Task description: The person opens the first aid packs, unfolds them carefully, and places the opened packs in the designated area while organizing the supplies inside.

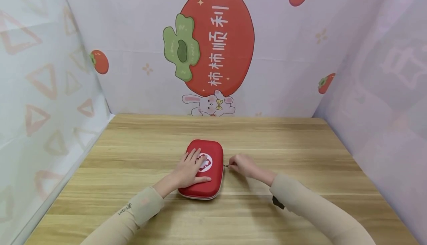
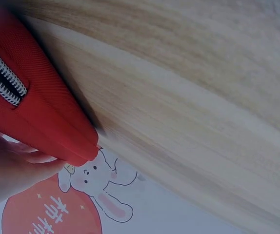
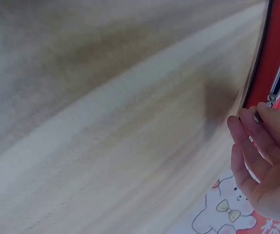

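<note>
A red zippered case (image 1: 207,145) with a round white emblem lies on the wooden table. My left hand (image 1: 187,171) rests on its lid, fingers spread and extended. At the case's right side, my right hand (image 1: 245,166) pinches the zipper pull (image 3: 258,117) between thumb and fingers. Beside that hand, the right wrist view shows the metal slider (image 3: 271,99) with the zipper rows parted on one side of it. The left wrist view shows the zipper's end (image 2: 18,95), its two rows of silver teeth apart with a dark gap between. The case's inside is hidden.
The wooden table (image 1: 283,141) extends around the case. A white printed backdrop (image 1: 133,89) with persimmons and a rabbit stands behind it, and pale cloth walls (image 1: 50,100) flank both sides.
</note>
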Demonstrator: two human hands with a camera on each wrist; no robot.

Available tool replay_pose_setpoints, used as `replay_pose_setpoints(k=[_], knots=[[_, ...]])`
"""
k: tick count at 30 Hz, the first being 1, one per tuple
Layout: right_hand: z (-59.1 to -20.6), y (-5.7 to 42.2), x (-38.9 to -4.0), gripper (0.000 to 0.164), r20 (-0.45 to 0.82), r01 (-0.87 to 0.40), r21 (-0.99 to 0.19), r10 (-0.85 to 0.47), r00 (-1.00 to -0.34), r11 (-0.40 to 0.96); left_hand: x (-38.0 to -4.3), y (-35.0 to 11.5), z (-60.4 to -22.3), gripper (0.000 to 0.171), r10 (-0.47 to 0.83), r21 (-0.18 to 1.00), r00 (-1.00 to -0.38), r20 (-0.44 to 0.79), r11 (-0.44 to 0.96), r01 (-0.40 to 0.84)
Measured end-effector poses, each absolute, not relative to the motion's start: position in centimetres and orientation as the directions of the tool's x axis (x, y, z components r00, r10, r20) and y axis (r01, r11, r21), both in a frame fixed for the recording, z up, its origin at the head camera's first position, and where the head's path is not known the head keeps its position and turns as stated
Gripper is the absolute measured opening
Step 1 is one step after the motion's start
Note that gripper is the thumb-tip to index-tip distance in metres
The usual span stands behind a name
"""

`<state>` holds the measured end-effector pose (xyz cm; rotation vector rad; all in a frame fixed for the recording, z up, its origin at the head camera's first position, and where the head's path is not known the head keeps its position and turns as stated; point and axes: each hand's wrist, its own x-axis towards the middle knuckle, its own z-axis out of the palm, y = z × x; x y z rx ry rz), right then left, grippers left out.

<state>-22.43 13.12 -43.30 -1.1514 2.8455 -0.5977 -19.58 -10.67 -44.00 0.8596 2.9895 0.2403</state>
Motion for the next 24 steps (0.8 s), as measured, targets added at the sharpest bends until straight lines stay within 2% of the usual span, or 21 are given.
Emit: replay_pose_setpoints(k=[6, 14, 24], knots=[[-43.2, 13.1, -24.2, 0.006, 0.160, -0.656, -0.309, -0.642, -0.750, 0.689, -19.5, -10.6, -43.5, 0.081, 0.525, 0.177, -0.851, 0.000, 0.838, 0.517], [-43.4, 12.8, -26.1, 0.007, 0.130, -0.586, -0.283, -0.575, -0.808, 0.759, -19.5, -10.6, -43.4, 0.081, 0.554, 0.193, -0.832, -0.011, 0.818, 0.542], [-43.6, 12.6, -27.2, 0.009, 0.120, -0.564, -0.323, -0.558, -0.821, 0.760, -19.5, -10.7, -43.4, 0.080, 0.569, 0.197, -0.822, 0.004, 0.806, 0.559]])
